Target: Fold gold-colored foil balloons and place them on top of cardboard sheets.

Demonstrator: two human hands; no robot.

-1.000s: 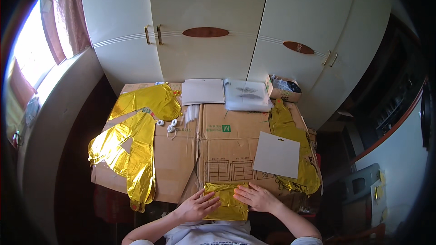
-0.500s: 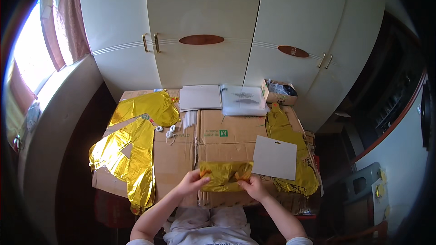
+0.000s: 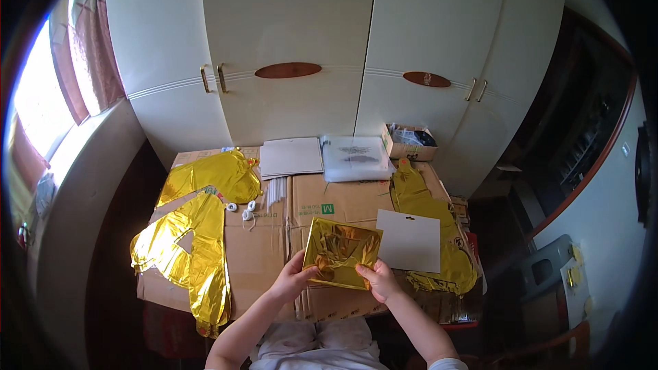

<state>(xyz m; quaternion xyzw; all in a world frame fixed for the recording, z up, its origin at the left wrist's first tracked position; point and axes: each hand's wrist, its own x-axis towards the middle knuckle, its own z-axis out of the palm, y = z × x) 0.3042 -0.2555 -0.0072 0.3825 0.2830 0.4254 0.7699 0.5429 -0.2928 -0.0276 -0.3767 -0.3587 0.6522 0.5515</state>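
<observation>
My left hand [image 3: 296, 279] and my right hand [image 3: 380, 281] are closed on the lower corners of a folded gold foil balloon [image 3: 343, 243]. It is a shiny, creased rectangle, tilted up above the front of the cardboard. Both thumbs press on its near face; the fingers behind it are hidden. Just right of it, a white card [image 3: 409, 238] with a hang hole lies partly over a flat gold foil balloon [image 3: 419, 197]. On the left, an A-shaped gold foil balloon [image 3: 209, 223] lies flat, with another gold foil balloon [image 3: 212, 170] behind it.
Cardboard [image 3: 264, 253] covers the table. Small white ribbon spools [image 3: 248, 210] and white straws [image 3: 276, 190] lie left of centre. Along the back stand a stack of white cards [image 3: 291, 157], clear plastic bags [image 3: 356, 164] and a small box [image 3: 409, 144], with cabinets [image 3: 288, 20] beyond.
The folded foil balloon has tipped up, so its broad face now shows more fully. Both hands keep hold of its corners. The whole view has shifted slightly.
</observation>
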